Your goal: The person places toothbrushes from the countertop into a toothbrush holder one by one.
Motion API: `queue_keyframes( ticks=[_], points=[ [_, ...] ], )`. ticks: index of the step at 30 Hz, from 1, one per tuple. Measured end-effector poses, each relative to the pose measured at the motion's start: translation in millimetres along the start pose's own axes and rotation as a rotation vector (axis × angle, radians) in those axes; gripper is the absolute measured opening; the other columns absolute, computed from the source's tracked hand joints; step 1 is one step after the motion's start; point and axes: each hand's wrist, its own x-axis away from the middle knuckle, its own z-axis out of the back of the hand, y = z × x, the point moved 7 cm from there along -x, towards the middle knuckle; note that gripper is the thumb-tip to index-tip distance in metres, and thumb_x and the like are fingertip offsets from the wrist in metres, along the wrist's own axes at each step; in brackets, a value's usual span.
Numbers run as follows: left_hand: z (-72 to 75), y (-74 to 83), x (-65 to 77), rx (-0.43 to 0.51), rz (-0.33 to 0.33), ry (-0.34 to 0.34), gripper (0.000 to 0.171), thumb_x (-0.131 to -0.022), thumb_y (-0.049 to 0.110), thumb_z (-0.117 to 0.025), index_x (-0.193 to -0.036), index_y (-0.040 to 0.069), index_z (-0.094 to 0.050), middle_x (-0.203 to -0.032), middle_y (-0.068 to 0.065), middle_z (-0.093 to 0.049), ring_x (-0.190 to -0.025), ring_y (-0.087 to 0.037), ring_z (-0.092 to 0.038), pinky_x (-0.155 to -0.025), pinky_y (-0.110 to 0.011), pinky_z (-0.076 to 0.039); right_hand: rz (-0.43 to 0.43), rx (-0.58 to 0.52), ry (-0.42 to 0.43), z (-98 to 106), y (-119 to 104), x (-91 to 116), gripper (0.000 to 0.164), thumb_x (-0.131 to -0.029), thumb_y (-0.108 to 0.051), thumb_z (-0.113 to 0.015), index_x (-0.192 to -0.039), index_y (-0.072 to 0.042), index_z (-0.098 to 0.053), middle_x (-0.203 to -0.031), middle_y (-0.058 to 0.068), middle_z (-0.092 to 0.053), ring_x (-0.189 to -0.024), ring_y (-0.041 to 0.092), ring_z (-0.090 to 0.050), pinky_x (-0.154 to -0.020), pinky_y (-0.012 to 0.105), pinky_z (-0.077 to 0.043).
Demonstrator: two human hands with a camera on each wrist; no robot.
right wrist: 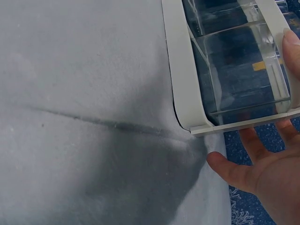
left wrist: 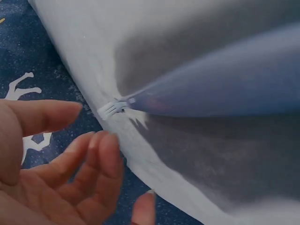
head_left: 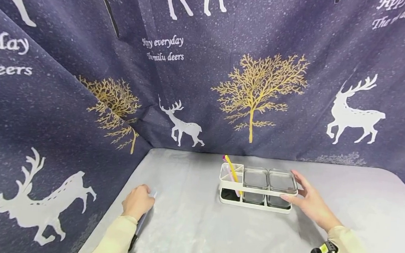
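Note:
A white toothbrush holder stands on the table, with two clear square cups in its right compartments. In its left part lean a yellow toothbrush and a pink toothbrush. My right hand grips the holder's right end, thumb at the front rail and a finger at the back corner. At left, my left hand is beside a blue toothbrush. The left wrist view shows the loosely bent fingers and thumb apart, near the pale bristles, with nothing between them.
The grey table runs back to a dark blue curtain printed with deer and trees. Another stretch of curtain borders the left table edge. A black wrist camera sits on the right wrist.

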Motion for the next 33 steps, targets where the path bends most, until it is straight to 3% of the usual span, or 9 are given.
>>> queue_keyframes(
  ticks=[2,5,15,22,28,31,33],
  points=[
    [-4.6,-3.3,0.4,-0.009,0.024,-0.041,0.008,-0.081,0.011,-0.061,-0.083,0.004,-0.062,-0.080,-0.016,-0.063,-0.070,-0.033,-0.058,-0.062,-0.057,-0.047,-0.003,0.002,-0.002,1,-1,1,0.095,-0.088,-0.025,-0.076,-0.159,-0.011,-0.014,-0.153,0.030,-0.028,-0.117,0.050,-0.052,-0.085,0.041,-0.049],
    [-9.9,-8.3,1.2,-0.028,0.054,-0.099,0.013,-0.082,0.012,-0.061,-0.072,0.008,-0.056,-0.071,-0.013,-0.059,-0.065,-0.032,-0.055,-0.060,-0.056,-0.047,-0.007,-0.009,-0.004,-1,-1,1,0.095,-0.088,-0.025,-0.076,-0.159,-0.011,-0.015,-0.153,0.031,-0.027,-0.119,0.051,-0.051,-0.087,0.047,-0.049],
    [-17.1,-12.4,-0.7,-0.036,0.065,-0.129,0.010,-0.083,0.011,-0.063,-0.074,0.008,-0.060,-0.075,-0.013,-0.062,-0.070,-0.036,-0.059,-0.065,-0.061,-0.047,-0.003,-0.029,0.011,0,-2,2,0.095,-0.087,-0.025,-0.077,-0.158,-0.011,-0.016,-0.153,0.031,-0.027,-0.121,0.054,-0.048,-0.092,0.057,-0.046],
    [-18.5,-9.3,-0.6,-0.024,0.046,-0.118,0.012,-0.083,0.008,-0.058,-0.071,0.010,-0.057,-0.075,-0.011,-0.061,-0.069,-0.034,-0.058,-0.066,-0.062,-0.047,0.000,-0.022,0.018,1,-3,2,0.095,-0.087,-0.025,-0.077,-0.158,-0.011,-0.017,-0.153,0.031,-0.027,-0.120,0.055,-0.048,-0.092,0.058,-0.047],
    [-17.2,-5.3,-0.3,-0.002,-0.007,-0.068,0.015,-0.081,0.009,-0.062,-0.066,0.010,-0.058,-0.069,-0.009,-0.060,-0.063,-0.031,-0.055,-0.055,-0.051,-0.047,-0.003,-0.024,0.017,1,-1,2,0.095,-0.087,-0.025,-0.077,-0.158,-0.011,-0.016,-0.153,0.031,-0.027,-0.119,0.054,-0.049,-0.091,0.057,-0.048],
    [-14.5,-1.2,-0.1,0.012,-0.038,-0.031,0.004,-0.079,0.010,-0.065,-0.078,0.007,-0.068,-0.079,-0.014,-0.067,-0.070,-0.036,-0.062,-0.059,-0.052,-0.049,-0.010,-0.024,0.020,1,1,2,0.095,-0.087,-0.025,-0.077,-0.158,-0.011,-0.016,-0.153,0.031,-0.027,-0.121,0.054,-0.047,-0.091,0.058,-0.047],
    [-11.8,2.1,0.5,0.028,-0.050,-0.012,0.013,-0.079,0.009,-0.065,-0.089,0.004,-0.071,-0.087,-0.018,-0.069,-0.075,-0.040,-0.064,-0.064,-0.054,-0.050,-0.011,-0.021,0.022,0,2,1,0.095,-0.087,-0.026,-0.077,-0.158,-0.011,-0.016,-0.153,0.031,-0.027,-0.121,0.054,-0.046,-0.092,0.058,-0.046]
  ],
)
